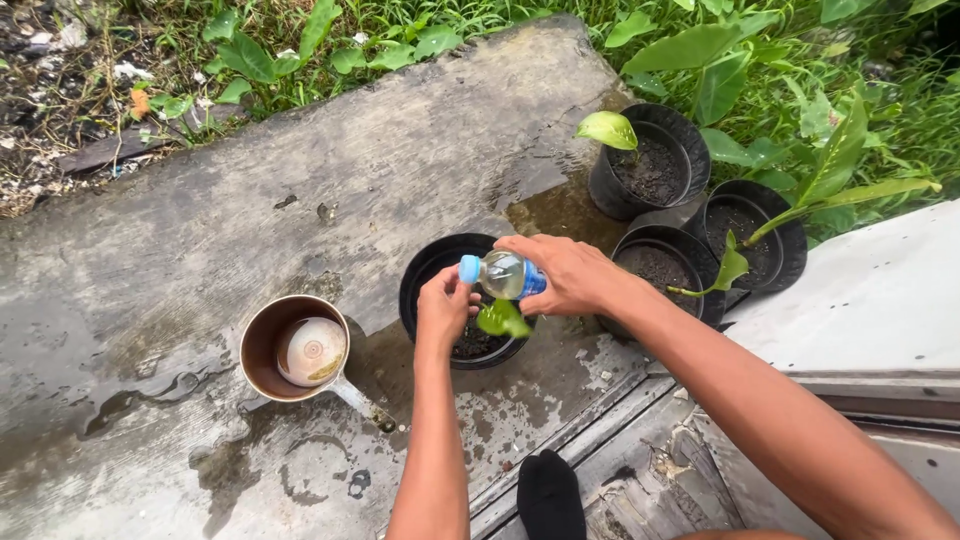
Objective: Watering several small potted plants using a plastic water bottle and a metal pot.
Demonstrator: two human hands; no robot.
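Black-socked foot (pixel 550 497) on weathered boards, lowest in view. Right hand (pixel 568 274) wraps a small clear plastic bottle (pixel 503 274), held sideways over a black pot (pixel 452 300) with a green-leafed cutting (pixel 503 319); left hand (pixel 443 305) pinches its blue cap (pixel 469 268), fingers closed. Rusty saucepan (pixel 292 348) with a pale shell sits left on wet concrete slab (pixel 200 220).

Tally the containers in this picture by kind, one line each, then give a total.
Black plant pots: 4, at and
Clear plastic bottle with blue cap: 1, held by the left hand and right hand
Brown saucepan: 1
Total: 6
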